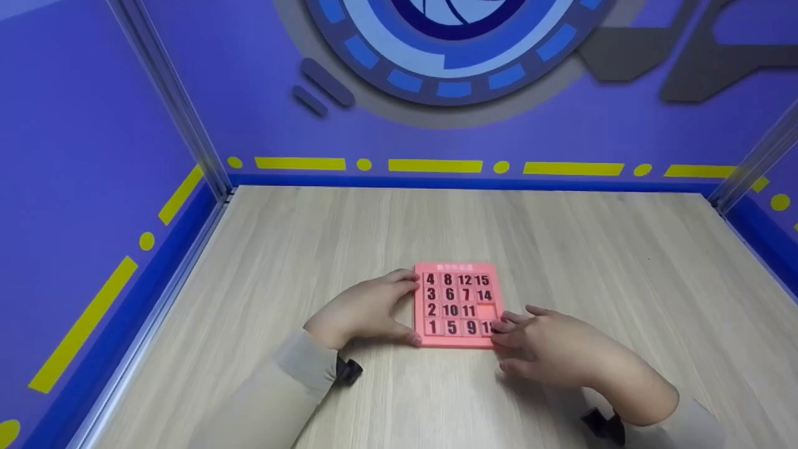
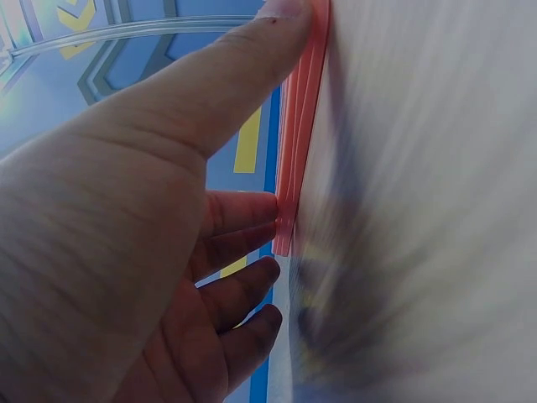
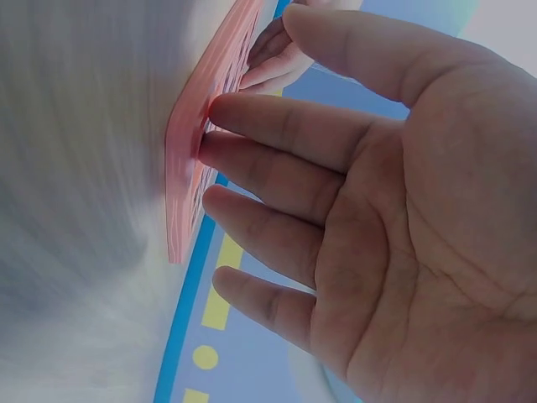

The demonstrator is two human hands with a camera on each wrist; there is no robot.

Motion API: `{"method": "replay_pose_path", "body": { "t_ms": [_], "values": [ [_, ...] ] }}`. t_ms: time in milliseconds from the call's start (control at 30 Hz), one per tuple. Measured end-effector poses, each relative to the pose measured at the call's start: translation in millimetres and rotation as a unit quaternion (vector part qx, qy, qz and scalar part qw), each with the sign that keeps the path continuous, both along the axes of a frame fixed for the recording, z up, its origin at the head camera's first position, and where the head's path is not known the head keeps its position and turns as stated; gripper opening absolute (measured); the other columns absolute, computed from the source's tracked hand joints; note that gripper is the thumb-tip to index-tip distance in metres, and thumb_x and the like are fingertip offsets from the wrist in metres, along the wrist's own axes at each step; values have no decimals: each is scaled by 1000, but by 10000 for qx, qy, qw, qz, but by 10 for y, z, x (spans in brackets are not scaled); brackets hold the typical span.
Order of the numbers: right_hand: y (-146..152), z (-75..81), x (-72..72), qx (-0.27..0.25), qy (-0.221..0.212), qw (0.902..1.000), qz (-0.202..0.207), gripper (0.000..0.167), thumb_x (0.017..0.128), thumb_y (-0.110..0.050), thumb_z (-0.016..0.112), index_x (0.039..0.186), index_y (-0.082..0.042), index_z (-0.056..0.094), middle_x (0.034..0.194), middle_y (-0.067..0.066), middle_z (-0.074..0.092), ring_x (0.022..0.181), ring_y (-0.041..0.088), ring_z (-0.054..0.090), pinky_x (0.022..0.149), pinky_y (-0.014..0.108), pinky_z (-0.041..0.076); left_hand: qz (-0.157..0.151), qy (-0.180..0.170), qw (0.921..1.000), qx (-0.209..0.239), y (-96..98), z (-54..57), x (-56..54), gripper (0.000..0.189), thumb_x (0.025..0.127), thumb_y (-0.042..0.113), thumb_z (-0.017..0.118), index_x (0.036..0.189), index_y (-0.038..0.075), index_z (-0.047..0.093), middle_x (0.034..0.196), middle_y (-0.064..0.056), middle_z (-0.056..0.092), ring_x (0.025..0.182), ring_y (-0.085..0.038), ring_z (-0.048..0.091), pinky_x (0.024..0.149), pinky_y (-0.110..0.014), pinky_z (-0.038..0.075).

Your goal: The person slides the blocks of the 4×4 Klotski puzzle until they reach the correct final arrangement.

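A pink sliding number puzzle (image 1: 458, 342) lies flat on the table, its black-numbered tiles in a square grid. The gap (image 1: 485, 310) is at the right end of the third row. My left hand (image 1: 368, 308) rests along the left side, thumb at the near corner and fingertips near the far corner. In the left wrist view the thumb and forefinger touch the pink edge (image 2: 304, 126). My right hand (image 1: 555, 346) reaches in from the right with extended fingers. Its fingertips (image 3: 220, 109) touch the lower right tile (image 1: 487, 327), partly covering its number.
The pale wood-grain table (image 1: 312, 231) surrounds the puzzle. Behind it stands a blue printed wall panel (image 1: 312, 137), with another blue panel (image 1: 75, 187) on the left. Metal posts (image 1: 181, 106) mark the corners. Dark straps (image 1: 348, 370) sit at the wrists.
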State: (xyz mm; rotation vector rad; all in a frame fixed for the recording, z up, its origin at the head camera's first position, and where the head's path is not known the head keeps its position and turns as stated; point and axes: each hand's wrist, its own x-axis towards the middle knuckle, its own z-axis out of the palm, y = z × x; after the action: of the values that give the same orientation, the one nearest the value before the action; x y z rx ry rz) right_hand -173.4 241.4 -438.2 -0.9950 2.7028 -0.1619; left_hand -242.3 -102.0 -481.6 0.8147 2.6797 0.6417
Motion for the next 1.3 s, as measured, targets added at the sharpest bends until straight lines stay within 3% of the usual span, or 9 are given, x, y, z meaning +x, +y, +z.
{"method": "replay_pose_path", "body": {
  "t_ms": [267,400,533,767,900,1300],
  "values": [
    [41,33,-56,-269,-68,9995,141,42,107,-44,75,139,-19,83,147,4,79,149,38,67,132,71,43,-31,28,10000,-22,4,5,-7,115,81,63,97,173,15,48,186,1,38,171,-24,40,143,-42,36],
    [79,20,-127,-606,123,9981,18,41,107,-38,75,143,-19,80,148,5,78,148,38,68,129,67,49,-1,18,10000,-9,7,5,-6,113,81,62,97,173,15,49,186,0,37,171,-25,40,143,-43,35],
    [110,-56,-205,-739,332,9960,-373,56,105,-34,77,157,-14,69,162,11,68,153,40,63,127,65,52,-30,-1,10000,45,19,18,3,111,82,58,98,171,13,51,186,-1,38,171,-26,39,143,-43,34],
    [143,-203,-304,-475,-319,9948,-846,84,105,-60,74,172,-16,50,183,12,41,167,44,44,134,69,42,-269,130,9995,65,40,26,3,103,83,51,99,166,7,56,183,-2,43,171,-25,40,143,-40,34],
    [146,-238,-311,-413,-528,9938,-887,87,104,-63,72,173,-16,48,185,11,36,169,44,40,136,68,40,-341,110,9993,71,48,21,-2,99,86,49,98,165,5,58,181,-2,46,170,-23,42,143,-39,34],
    [129,-267,-364,-347,-579,9922,-1045,90,107,-66,66,179,-20,36,188,10,30,172,41,35,137,68,39,-292,114,9995,79,62,29,15,99,84,52,99,165,8,59,178,-2,49,167,-24,47,142,-40,37]
  ]
}}
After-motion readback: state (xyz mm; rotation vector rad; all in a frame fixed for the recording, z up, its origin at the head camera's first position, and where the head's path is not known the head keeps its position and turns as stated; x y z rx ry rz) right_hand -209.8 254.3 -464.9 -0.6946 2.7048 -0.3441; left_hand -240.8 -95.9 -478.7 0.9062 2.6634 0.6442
